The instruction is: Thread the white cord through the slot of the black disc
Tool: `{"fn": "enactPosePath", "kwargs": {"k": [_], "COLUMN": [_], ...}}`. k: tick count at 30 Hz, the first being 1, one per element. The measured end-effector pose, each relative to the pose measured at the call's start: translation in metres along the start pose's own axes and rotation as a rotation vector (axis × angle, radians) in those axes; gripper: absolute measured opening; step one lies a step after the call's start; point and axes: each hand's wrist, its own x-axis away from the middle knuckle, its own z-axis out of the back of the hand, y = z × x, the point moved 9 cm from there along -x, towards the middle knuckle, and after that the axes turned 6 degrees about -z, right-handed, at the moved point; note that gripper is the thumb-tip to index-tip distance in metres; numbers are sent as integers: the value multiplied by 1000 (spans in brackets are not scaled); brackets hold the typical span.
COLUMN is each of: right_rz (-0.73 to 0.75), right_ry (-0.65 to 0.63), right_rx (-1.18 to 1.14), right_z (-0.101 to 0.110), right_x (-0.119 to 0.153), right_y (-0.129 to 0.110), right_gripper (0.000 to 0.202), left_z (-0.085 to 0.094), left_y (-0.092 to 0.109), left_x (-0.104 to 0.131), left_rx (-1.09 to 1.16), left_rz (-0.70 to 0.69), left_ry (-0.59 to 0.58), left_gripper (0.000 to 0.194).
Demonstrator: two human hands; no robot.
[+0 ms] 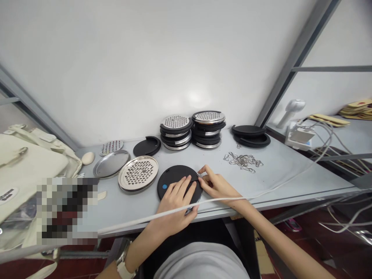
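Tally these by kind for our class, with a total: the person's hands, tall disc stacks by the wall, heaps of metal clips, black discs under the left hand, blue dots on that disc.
Hands: 2 (left hand, right hand)
Tall disc stacks: 2 (left stack, right stack)
Clip heap: 1
Black disc: 1
Blue dot: 1
Total: 7

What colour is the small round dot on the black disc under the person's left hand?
Blue; the dot shows in the head view.

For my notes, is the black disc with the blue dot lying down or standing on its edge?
Lying down: the black disc shows its broad face upward, and the left hand rests on it.
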Motion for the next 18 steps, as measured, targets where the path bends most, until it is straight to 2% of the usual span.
{"fn": "enactPosePath", "kwargs": {"k": [18], "right_rz": [-6], "right_ry": [11], "right_rx": [16], "right_z": [1], "right_x": [-2], "right_y": [3], "right_gripper": [16], "left_z": [0], "left_y": [0], "left_x": [0], "left_rx": [13], "left_rz": [0], "left_ry": [7], "left_gripper": [52]}}
